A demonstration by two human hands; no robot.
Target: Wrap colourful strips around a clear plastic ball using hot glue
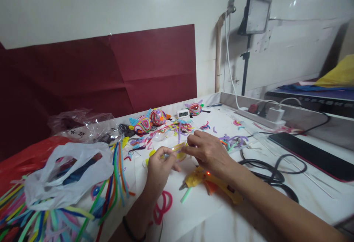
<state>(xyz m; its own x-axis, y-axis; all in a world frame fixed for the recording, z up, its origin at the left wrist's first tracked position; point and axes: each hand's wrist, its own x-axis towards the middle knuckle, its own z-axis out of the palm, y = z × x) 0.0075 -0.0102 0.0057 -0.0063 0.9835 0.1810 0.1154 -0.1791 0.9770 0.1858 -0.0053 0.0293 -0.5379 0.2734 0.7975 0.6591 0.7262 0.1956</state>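
My left hand [163, 166] is closed, its thumb and fingers pinching a small see-through piece with yellow edging [179, 154]. My right hand [208, 151] reaches in from the other side, fingers curled and fingertips pressed on the yellow edging. Part of the piece is hidden behind the fingers. Under my right forearm lies a yellow hot glue gun [197, 177] with a lit red light, its nozzle pointing left. A short mint-green pipe cleaner [186, 195] rests by the nozzle. Nearer to me is a looped pink pipe cleaner [163, 208].
Colourful striped fish-like figures [143, 125] stand at the back beside a small white digital display [183, 114]. Left are a white plastic bag [91, 157] and many pipe cleaners [52, 223]. Right are a coiled black cable [265, 172], a dark phone-like slab [312, 155] and a power strip [261, 118].
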